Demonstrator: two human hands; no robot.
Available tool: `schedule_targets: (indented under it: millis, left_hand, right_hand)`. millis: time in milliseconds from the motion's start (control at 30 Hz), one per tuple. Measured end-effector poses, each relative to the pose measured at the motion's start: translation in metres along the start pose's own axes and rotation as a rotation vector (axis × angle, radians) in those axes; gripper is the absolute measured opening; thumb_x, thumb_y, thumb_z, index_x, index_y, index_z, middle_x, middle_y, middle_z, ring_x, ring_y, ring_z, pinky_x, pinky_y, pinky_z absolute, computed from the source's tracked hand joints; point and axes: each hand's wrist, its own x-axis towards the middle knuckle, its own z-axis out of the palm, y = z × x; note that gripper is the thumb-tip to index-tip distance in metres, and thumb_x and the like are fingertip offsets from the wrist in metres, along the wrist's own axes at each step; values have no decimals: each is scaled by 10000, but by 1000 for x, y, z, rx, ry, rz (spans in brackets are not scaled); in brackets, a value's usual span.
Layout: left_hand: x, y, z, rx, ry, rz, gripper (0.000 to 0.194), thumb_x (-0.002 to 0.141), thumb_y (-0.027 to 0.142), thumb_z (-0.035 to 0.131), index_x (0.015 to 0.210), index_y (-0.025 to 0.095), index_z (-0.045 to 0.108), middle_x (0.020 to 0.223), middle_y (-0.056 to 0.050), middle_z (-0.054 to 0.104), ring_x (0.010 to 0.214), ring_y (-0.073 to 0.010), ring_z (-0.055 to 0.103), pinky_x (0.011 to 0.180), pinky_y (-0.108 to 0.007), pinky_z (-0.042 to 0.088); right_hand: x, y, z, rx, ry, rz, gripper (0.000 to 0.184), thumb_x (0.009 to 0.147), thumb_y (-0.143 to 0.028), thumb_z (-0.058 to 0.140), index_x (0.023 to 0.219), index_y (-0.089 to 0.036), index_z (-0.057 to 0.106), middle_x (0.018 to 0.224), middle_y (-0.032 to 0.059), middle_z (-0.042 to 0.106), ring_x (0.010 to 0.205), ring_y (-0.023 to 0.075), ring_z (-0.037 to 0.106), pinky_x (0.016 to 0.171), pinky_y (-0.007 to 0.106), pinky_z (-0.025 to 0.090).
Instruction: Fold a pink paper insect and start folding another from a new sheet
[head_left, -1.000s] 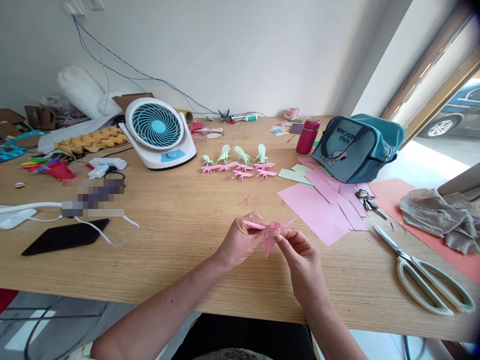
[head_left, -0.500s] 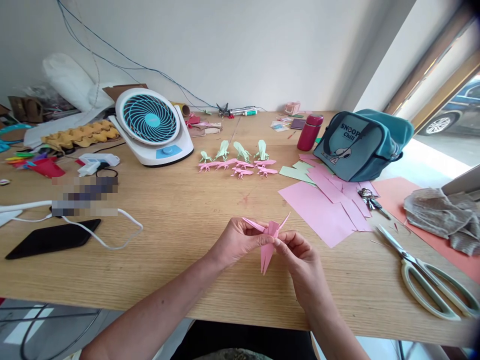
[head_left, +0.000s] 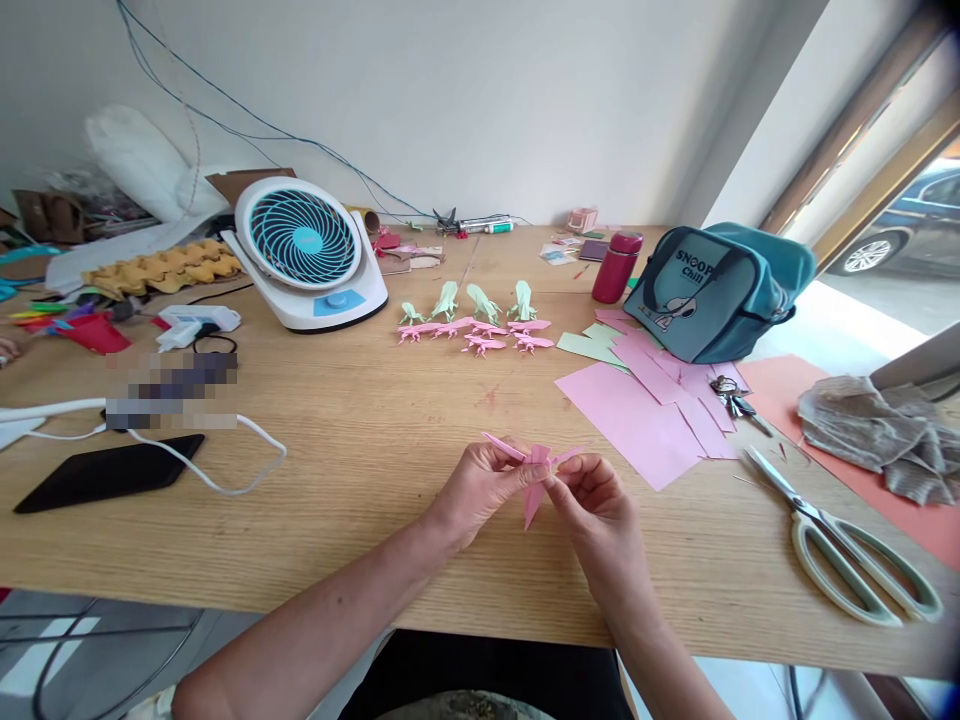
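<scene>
Between my two hands, above the table's near part, is a folded pink paper figure (head_left: 534, 500) with narrow arms to either side and a pointed end hanging down. My left hand (head_left: 484, 490) pinches its left and middle part between thumb and fingers. On the other side my right hand (head_left: 596, 500) grips the right arm of the figure, thumb against the centre fold. Fingers cover part of the folds. Beyond the hands stand several pink origami insects (head_left: 484, 345) and a row of green origami insects (head_left: 481, 303).
Pink paper sheets (head_left: 630, 420) lie right of my hands, with keys (head_left: 731, 395) on them. Large scissors (head_left: 840, 550) rest at the right. A teal bag (head_left: 705, 295) and red bottle (head_left: 617, 268) stand behind. A fan (head_left: 307, 250) and black phone-like slab (head_left: 112, 473) are to the left.
The pink figure has tilted, its lower end looking shorter and narrower, and its right arm has swung down from pointing upward to nearly level. Fingertips appear at the far left edge.
</scene>
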Motion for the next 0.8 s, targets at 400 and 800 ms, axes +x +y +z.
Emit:
schedule_targets:
  millis: [400, 800]
  left_hand:
    - [-3, -2, 0, -89, 63, -62, 288, 667, 424, 870, 706, 150, 789, 707, -31, 723, 713, -142, 601, 791, -287, 448]
    - [0, -5, 4, -237, 120, -97, 246, 651, 356, 894, 785, 168, 811, 890, -53, 786, 997, -214, 663, 1010, -330, 416]
  right_hand:
    - [-1, -7, 2, 44, -78, 28, 340, 762, -416, 801, 1017, -242, 660, 769, -19, 582, 685, 143, 536, 623, 279, 487]
    - [-2, -3, 2, -93, -33, -2, 240, 822, -420, 745, 821, -204, 641, 773, 10, 620, 683, 135, 533, 624, 267, 441]
